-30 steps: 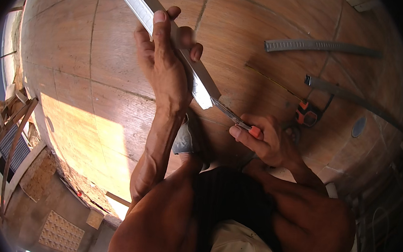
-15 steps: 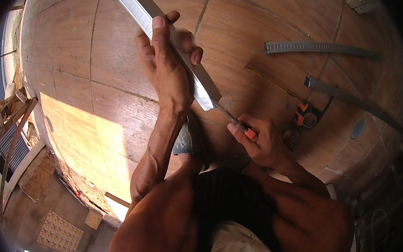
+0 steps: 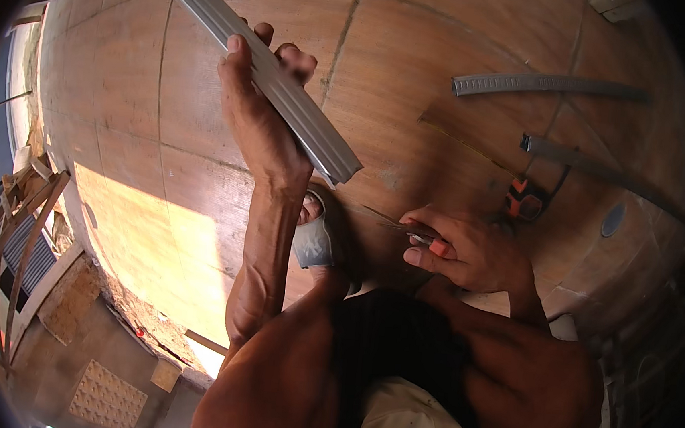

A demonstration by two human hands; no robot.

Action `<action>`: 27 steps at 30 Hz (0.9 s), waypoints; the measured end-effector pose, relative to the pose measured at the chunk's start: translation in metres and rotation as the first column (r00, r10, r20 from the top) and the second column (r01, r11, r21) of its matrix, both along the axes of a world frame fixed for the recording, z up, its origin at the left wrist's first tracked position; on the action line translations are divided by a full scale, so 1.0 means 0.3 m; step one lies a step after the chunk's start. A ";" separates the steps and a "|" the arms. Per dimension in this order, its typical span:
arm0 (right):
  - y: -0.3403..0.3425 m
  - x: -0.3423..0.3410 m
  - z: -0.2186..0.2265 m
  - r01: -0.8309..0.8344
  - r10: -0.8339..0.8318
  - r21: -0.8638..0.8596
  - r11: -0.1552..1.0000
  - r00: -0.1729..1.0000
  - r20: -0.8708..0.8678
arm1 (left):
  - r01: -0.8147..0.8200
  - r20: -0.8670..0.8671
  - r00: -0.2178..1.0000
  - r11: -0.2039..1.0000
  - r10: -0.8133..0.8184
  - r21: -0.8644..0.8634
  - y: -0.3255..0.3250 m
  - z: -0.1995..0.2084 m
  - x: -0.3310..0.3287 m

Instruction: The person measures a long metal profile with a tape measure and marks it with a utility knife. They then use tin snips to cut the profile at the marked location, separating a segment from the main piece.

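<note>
My left hand [image 3: 266,115] is wrapped round a long ridged metal channel [image 3: 295,106], which slants from the upper left down toward the middle. Its near end is free in the air, above my sandalled foot [image 3: 316,236]. In my right hand [image 3: 468,248] are metal snips [image 3: 439,246] with orange-red grips. Their thin blades point left, a little below the channel's end and apart from it. My fingers hide most of the handles.
To the right on the tiled floor [image 3: 404,42] lie two more grey metal channels [image 3: 546,86] [image 3: 603,172]. Between them and me sits an orange-and-black tape measure [image 3: 524,203], its yellow blade partly out. Wooden slats [image 3: 24,221] stand at the left edge.
The snips have drawn back from the channel's end, down and right. My left hand has turned the channel so its ridged face shows, moving it slightly left.
</note>
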State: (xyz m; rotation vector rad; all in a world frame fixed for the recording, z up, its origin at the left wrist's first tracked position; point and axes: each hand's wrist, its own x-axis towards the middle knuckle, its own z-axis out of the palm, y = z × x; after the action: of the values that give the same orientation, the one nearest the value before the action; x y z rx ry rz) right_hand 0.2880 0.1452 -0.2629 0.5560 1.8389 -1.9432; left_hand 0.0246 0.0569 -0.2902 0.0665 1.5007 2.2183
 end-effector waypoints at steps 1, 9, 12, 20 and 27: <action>-0.005 0.006 0.004 -0.017 0.021 0.136 0.991 0.999 -0.030 | 0.042 0.074 0.996 0.997 -0.047 0.062 -0.015 -0.005 -0.014; -0.009 -0.030 0.051 0.056 -0.030 -0.113 0.992 0.975 0.221 | 0.132 0.290 0.946 0.989 -0.147 0.072 -0.034 -0.063 0.036; -0.021 -0.034 0.058 0.049 -0.023 -0.126 0.991 0.979 0.200 | 0.150 0.246 0.954 0.984 -0.169 0.095 -0.018 -0.038 0.048; -0.037 -0.038 0.059 0.074 -0.070 -0.016 0.997 0.977 0.202 | 0.138 0.225 0.961 0.983 -0.164 0.124 0.008 -0.013 0.064; -0.048 -0.044 0.058 0.100 -0.101 0.013 0.995 0.974 0.202 | 0.147 0.186 0.971 0.988 -0.152 0.045 0.011 -0.013 0.068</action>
State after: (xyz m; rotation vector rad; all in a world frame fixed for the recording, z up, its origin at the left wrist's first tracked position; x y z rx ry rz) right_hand 0.2749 0.1308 -0.2453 0.8302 1.7162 -1.8701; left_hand 0.0449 0.0602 -0.2940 -0.0204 1.3155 2.0655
